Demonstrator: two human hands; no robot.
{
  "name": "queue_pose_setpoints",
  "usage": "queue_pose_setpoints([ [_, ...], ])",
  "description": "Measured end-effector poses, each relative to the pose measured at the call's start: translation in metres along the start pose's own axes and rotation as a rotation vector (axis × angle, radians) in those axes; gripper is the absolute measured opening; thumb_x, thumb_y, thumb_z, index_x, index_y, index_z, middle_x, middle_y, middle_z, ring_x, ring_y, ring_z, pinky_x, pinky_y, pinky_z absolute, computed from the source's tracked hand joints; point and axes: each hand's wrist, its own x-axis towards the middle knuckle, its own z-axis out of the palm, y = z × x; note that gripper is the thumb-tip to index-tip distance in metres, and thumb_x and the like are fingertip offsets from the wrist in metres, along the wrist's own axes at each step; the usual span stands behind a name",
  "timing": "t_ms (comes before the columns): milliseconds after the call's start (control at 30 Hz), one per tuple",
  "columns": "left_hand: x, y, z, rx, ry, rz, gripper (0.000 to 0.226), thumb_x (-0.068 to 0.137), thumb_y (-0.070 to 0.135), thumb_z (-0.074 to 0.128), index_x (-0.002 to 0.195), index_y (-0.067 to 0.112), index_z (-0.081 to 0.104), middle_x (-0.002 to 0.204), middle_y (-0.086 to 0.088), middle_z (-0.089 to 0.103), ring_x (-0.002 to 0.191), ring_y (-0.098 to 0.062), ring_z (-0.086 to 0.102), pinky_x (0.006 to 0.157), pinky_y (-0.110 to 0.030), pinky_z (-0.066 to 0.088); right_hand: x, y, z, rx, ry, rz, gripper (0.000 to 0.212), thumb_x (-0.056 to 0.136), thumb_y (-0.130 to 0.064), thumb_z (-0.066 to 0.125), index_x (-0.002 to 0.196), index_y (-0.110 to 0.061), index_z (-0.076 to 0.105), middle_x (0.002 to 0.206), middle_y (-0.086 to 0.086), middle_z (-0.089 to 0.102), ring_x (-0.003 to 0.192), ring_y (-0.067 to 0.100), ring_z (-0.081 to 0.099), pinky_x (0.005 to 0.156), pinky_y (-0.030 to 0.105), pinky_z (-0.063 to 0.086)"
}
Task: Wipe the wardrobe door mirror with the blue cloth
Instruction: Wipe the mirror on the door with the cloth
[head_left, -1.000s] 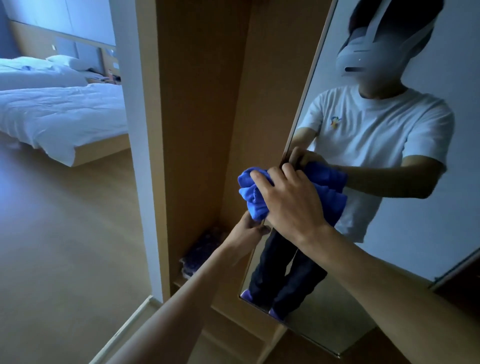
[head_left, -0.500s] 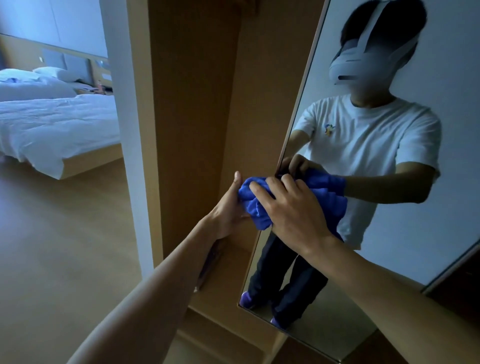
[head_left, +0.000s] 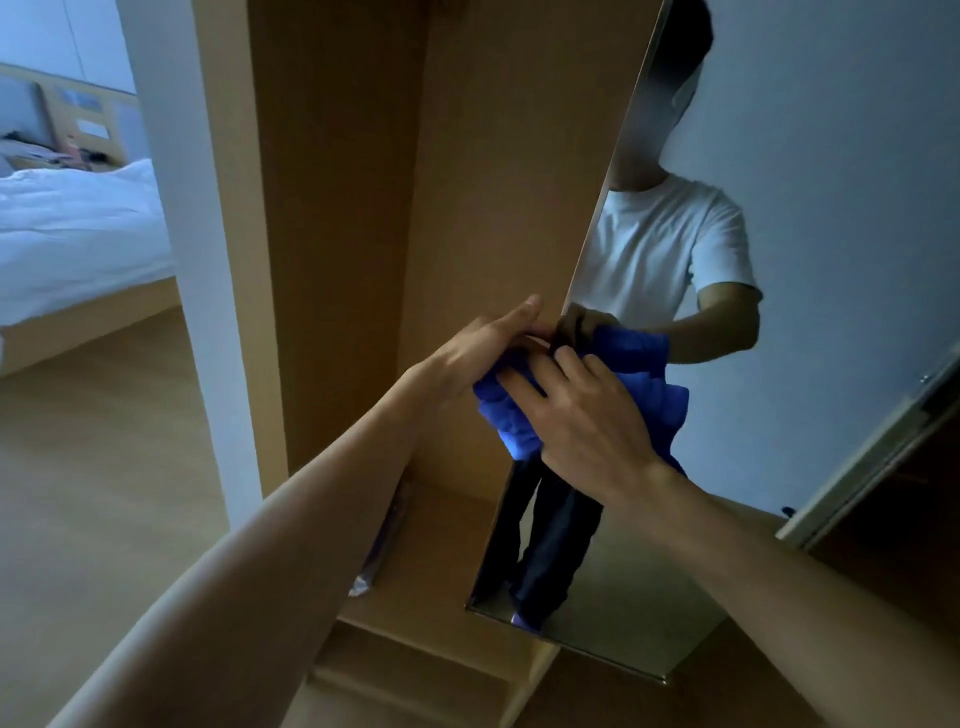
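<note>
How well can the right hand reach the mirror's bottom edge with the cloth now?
Probably yes: the right hand presses the blue cloth on the mirror, and the glass below it, down to the bottom edge, shows nothing in front. The left hand sits aside at the door's edge.

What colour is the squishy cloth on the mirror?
Bright blue; the bunched soft cloth, pressed on the mirror by the right hand, shows best in the head view.
</note>
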Motion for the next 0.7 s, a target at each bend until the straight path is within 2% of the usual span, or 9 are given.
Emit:
queue_pose_setpoints([
  [133,0.001,-0.005,0.001,0.075,0.016,0.028,0.053,0.104,0.058,0.039,0.118,0.024,0.077,0.111,0.001,0.078,0.109,-0.015,0.070,0.110,-0.039,0.047,0.002,-0.015,0.009,-0.027,-0.069,0.020,0.055,0.083,-0.016,0.042,0.137,-0.013,0.053,0.111,0.011,0.064,0.094,0.027,0.056,0.079,0.040,0.045],
  [233,0.004,-0.016,0.007,-0.016,0.060,0.068,0.047,0.109,0.046,0.039,0.111,0.017,0.076,0.100,-0.002,0.077,0.096,-0.017,0.072,0.104,-0.039,0.052,-0.006,-0.033,0.027,0.002,-0.145,0.014,0.053,0.074,-0.018,0.067,0.126,-0.012,0.060,0.107,0.013,0.065,0.093,0.028,0.058,0.076,0.041,0.047],
  [300,0.006,-0.025,0.013,-0.089,0.073,0.100,0.041,0.111,0.035,0.037,0.106,0.017,0.073,0.090,0.001,0.074,0.083,-0.010,0.070,0.087,-0.025,0.056,-0.016,-0.048,0.040,0.031,-0.222,0.009,0.057,0.070,-0.018,0.075,0.125,-0.012,0.061,0.106,0.014,0.064,0.095,0.029,0.059,0.077,0.040,0.050],
  [367,0.005,-0.034,0.017,-0.136,0.084,0.110,0.038,0.112,0.030,0.036,0.107,0.015,0.071,0.089,0.002,0.072,0.077,-0.002,0.069,0.074,-0.015,0.052,-0.027,-0.065,0.053,0.065,-0.306,0.006,0.056,0.072,-0.017,0.075,0.126,-0.014,0.061,0.107,0.012,0.064,0.098,0.028,0.060,0.080,0.040,0.052],
  [533,0.000,-0.046,0.020,-0.157,0.071,0.124,0.033,0.112,0.025,0.037,0.118,0.015,0.068,0.104,0.001,0.071,0.097,-0.013,0.066,0.093,-0.028,0.051,-0.039,-0.084,0.067,0.119,-0.381,0.010,0.055,0.076,-0.011,0.065,0.131,-0.015,0.059,0.111,0.011,0.065,0.099,0.028,0.060,0.083,0.041,0.053],
  [633,-0.004,-0.052,0.018,-0.156,0.049,0.109,0.033,0.112,0.024,0.038,0.114,0.016,0.069,0.099,0.002,0.072,0.089,-0.007,0.068,0.085,-0.023,0.054,-0.040,-0.080,0.065,0.135,-0.327,0.044,0.058,0.074,-0.009,0.065,0.131,-0.017,0.058,0.111,0.010,0.065,0.097,0.029,0.058,0.080,0.041,0.050],
  [700,-0.006,-0.057,0.016,-0.116,0.040,0.060,0.037,0.112,0.032,0.036,0.116,0.015,0.069,0.102,0.000,0.072,0.090,-0.009,0.068,0.089,-0.024,0.053,-0.037,-0.072,0.060,0.124,-0.256,0.067,0.062,0.072,-0.011,0.062,0.133,-0.018,0.055,0.111,0.010,0.063,0.095,0.029,0.055,0.077,0.040,0.047],
])
